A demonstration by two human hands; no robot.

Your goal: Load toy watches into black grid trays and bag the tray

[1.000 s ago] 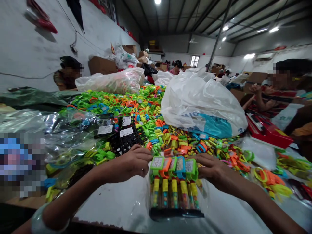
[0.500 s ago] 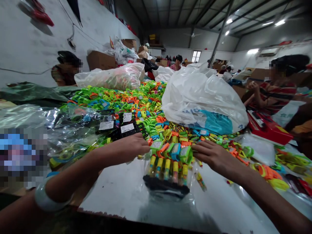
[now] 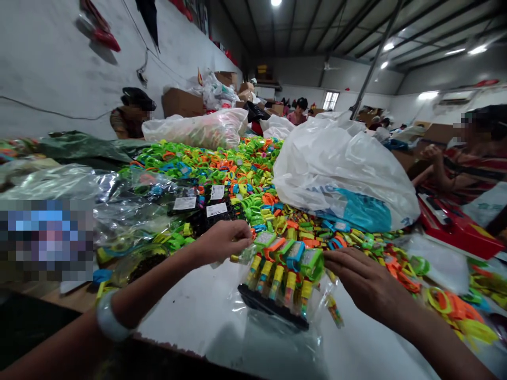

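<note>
A clear plastic bag (image 3: 277, 330) holds a row of several toy watches (image 3: 295, 256) in green, orange and blue. Below them are yellow-capped tubes of small coloured pieces (image 3: 276, 282), set along a black tray (image 3: 273, 307). My left hand (image 3: 225, 241) is closed at the upper left corner of the bag, thumb against the curled fingers. At the right edge, my right hand (image 3: 358, 274) has its fingers long and together against the bag, its thumb hidden. The pack tilts, its right end lower, above the white board (image 3: 186, 311).
A loose tube (image 3: 335, 311) lies right of the pack. Behind spreads a heap of toy watches (image 3: 222, 169), with labelled black packs (image 3: 216, 216) at left. A large white sack (image 3: 340, 169) and a red box (image 3: 459, 227) stand right. Co-workers sit around.
The pack has turned so its right end sits lower, and its black tray shows more clearly. Both hands stay at its sides. The whole view has shifted, with the scene now further right.
</note>
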